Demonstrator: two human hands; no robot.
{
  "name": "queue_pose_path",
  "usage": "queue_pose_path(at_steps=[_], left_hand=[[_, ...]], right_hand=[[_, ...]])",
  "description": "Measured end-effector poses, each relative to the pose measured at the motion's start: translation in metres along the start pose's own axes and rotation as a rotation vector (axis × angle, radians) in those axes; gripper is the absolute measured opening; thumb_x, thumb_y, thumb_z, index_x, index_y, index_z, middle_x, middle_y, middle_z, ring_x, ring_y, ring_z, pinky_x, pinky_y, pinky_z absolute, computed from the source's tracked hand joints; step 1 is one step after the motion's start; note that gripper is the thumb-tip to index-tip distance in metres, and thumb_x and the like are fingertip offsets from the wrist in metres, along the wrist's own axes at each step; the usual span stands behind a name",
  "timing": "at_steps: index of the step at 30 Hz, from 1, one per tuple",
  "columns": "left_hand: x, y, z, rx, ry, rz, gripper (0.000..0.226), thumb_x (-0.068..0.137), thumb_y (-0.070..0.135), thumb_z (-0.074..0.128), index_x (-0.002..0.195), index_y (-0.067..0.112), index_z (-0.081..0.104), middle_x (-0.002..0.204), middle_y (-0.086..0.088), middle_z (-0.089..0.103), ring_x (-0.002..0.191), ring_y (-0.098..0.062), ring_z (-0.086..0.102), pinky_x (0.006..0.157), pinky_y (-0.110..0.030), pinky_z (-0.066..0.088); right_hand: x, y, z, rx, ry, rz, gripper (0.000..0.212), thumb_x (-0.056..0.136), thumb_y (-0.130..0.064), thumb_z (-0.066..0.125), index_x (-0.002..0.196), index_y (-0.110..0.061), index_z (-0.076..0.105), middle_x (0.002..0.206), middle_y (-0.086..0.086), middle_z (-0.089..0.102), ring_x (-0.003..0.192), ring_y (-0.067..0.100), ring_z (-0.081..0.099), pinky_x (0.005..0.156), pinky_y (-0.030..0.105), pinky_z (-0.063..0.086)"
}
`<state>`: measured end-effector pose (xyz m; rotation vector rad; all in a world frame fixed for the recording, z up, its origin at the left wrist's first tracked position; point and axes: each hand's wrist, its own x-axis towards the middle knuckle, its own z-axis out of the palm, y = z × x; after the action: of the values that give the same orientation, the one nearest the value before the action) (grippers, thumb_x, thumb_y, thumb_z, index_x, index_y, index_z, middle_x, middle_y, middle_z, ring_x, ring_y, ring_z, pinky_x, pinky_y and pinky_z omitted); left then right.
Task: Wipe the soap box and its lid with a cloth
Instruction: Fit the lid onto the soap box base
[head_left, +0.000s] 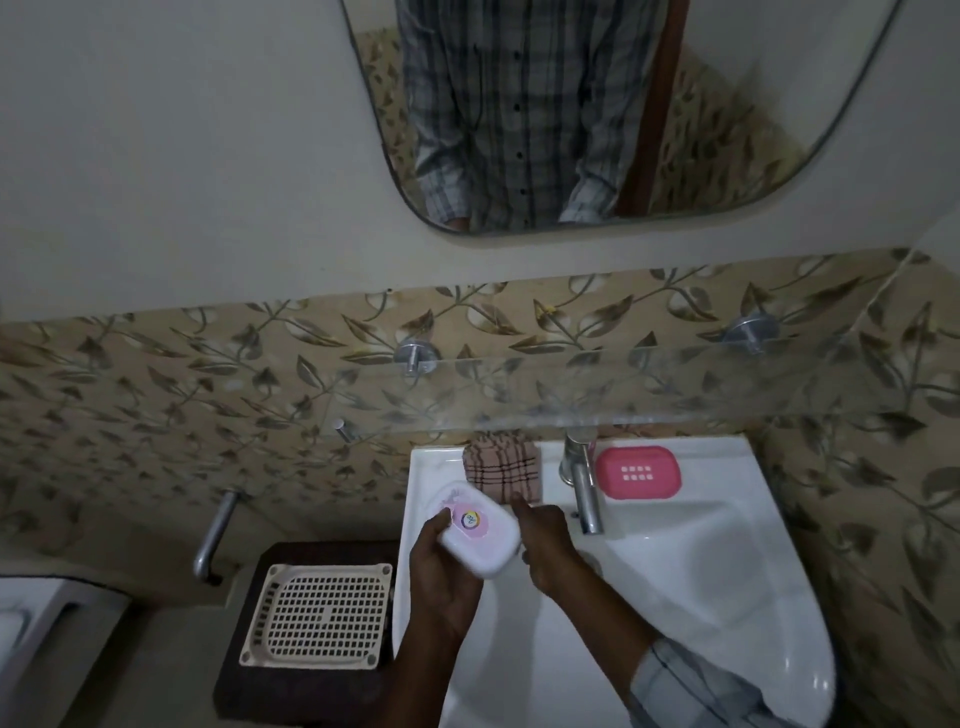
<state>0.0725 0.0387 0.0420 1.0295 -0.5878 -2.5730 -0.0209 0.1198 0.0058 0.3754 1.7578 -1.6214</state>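
My left hand (441, 577) holds a white soap box lid (480, 530) with a round sticker on top, tilted above the sink's left rim. Just to the lid's right, my right hand (545, 545) holds nothing, its thumb raised beside the lid's edge. A folded brown checked cloth (501, 467) lies on the back ledge of the sink, behind both hands. The pink soap box base (638, 472), with small drain holes, rests on the ledge to the right of the tap.
A chrome tap (584, 488) stands between cloth and pink base. The white sink (727, 571) fills the lower right. A glass shelf (623, 389) overhangs the ledge. A cream perforated tray (317, 613) lies on a dark stand at left. A mirror (623, 104) hangs above.
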Motion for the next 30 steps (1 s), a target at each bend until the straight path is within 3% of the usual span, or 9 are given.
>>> queue_pose_path(at_steps=[4,7,14,18,21,24,26,28,30], left_hand=[[-0.006,-0.015,0.004,0.039,-0.056,-0.049,0.051,0.099,0.023,0.046,0.140,-0.007,0.048,0.137,-0.032,0.054,0.125,-0.041,0.054,0.114,-0.055,0.036],[-0.011,-0.036,0.012,0.176,-0.109,-0.050,0.052,0.099,0.022,0.053,0.144,-0.003,0.046,0.140,-0.032,0.054,0.132,-0.044,0.051,0.116,-0.056,0.034],[-0.021,-0.071,0.041,0.512,0.026,0.133,0.054,0.090,0.017,0.072,0.138,0.013,0.050,0.125,-0.018,0.068,0.112,-0.033,0.068,0.098,-0.050,0.054],[-0.031,-0.077,0.053,0.522,-0.101,0.141,0.034,0.093,0.022,0.065,0.127,0.015,0.065,0.114,-0.013,0.076,0.108,-0.029,0.072,0.093,-0.045,0.057],[-0.028,-0.079,0.051,0.474,-0.098,0.108,0.044,0.087,0.023,0.069,0.128,0.011,0.064,0.116,-0.017,0.074,0.109,-0.034,0.071,0.092,-0.046,0.056],[-0.020,-0.077,0.044,0.439,-0.042,0.111,0.048,0.078,0.018,0.074,0.124,0.008,0.066,0.109,-0.022,0.075,0.100,-0.038,0.073,0.074,-0.044,0.062],[-0.014,-0.072,0.036,0.425,-0.014,0.090,0.044,0.076,0.019,0.074,0.119,0.011,0.068,0.105,-0.020,0.077,0.091,-0.034,0.076,0.063,-0.039,0.062],[-0.010,-0.067,0.031,0.394,-0.007,0.052,0.038,0.080,0.017,0.070,0.118,0.010,0.068,0.102,-0.017,0.078,0.086,-0.028,0.077,0.060,-0.035,0.060],[-0.007,-0.065,0.026,0.367,-0.015,0.024,0.033,0.088,0.012,0.063,0.120,0.006,0.067,0.106,-0.018,0.077,0.088,-0.028,0.076,0.065,-0.037,0.062]], right_hand=[[-0.038,-0.003,-0.035,-0.454,-0.199,-0.527,0.056,0.076,-0.063,0.065,0.121,-0.030,0.060,0.111,-0.016,0.063,0.099,-0.003,0.058,0.078,0.009,0.045],[-0.048,-0.001,-0.058,-0.781,-0.251,-0.624,0.100,0.063,-0.055,0.079,0.147,-0.032,0.031,0.130,-0.012,0.047,0.121,0.004,0.046,0.099,0.023,0.045],[-0.051,-0.005,-0.088,-0.739,0.134,-0.783,0.091,0.076,-0.048,0.071,0.151,-0.023,0.025,0.138,-0.006,0.043,0.124,0.012,0.041,0.093,0.022,0.045],[-0.054,-0.003,-0.095,-0.591,0.076,-0.700,0.087,0.074,-0.044,0.075,0.148,-0.030,0.031,0.133,-0.009,0.048,0.123,0.008,0.048,0.098,0.029,0.049],[-0.054,0.002,-0.102,-0.550,-0.030,-0.665,0.093,0.067,-0.040,0.080,0.147,-0.038,0.033,0.130,-0.014,0.052,0.121,0.004,0.052,0.096,0.027,0.051],[-0.049,-0.001,-0.114,-0.506,-0.217,-0.645,0.096,0.059,-0.045,0.087,0.141,-0.046,0.036,0.129,-0.025,0.055,0.116,-0.006,0.054,0.092,0.018,0.051],[-0.032,-0.005,-0.129,-0.415,-0.080,-0.658,0.065,0.069,-0.039,0.085,0.127,-0.039,0.056,0.118,-0.024,0.064,0.110,-0.003,0.060,0.088,0.013,0.048],[-0.003,-0.012,-0.150,-0.390,0.266,-0.645,0.030,0.084,-0.018,0.077,0.113,-0.016,0.069,0.108,0.002,0.072,0.104,0.024,0.068,0.085,0.028,0.051],[0.030,-0.019,-0.171,-0.627,0.485,-0.557,0.028,0.092,-0.008,0.066,0.118,0.001,0.065,0.114,0.022,0.067,0.111,0.037,0.061,0.094,0.039,0.047]])
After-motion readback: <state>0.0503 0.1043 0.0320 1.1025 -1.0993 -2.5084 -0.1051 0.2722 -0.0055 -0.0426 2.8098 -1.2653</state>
